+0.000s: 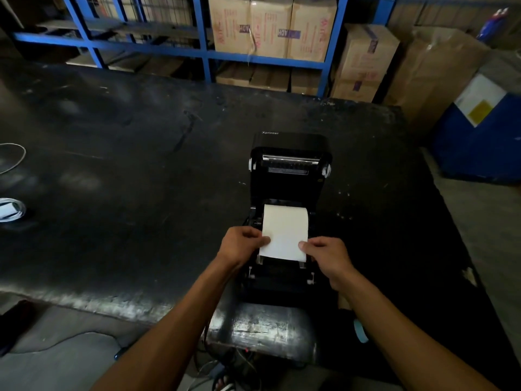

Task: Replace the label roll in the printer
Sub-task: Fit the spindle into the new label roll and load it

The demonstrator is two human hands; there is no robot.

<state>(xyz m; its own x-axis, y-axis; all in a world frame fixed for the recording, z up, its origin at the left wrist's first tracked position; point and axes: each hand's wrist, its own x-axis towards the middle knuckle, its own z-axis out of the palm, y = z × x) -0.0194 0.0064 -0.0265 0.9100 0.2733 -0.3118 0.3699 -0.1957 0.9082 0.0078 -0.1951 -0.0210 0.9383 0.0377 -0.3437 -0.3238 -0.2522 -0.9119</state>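
Note:
A black label printer (290,182) stands on the dark table (127,165) with its lid swung open toward the back. A white label roll (285,221) sits in its bay, and a strip of paper is drawn out toward me over the front. My left hand (242,244) pinches the strip's left edge. My right hand (327,255) pinches its right edge with thumb and fingers. The strip's free end lies over the printer's front guides.
A clear tape roll (10,210) and a thin cable (14,156) lie at the table's left edge. Blue shelving (203,52) with cardboard boxes (270,26) stands behind the table. A blue bin (479,136) is at the right. Cables hang below the table's near edge.

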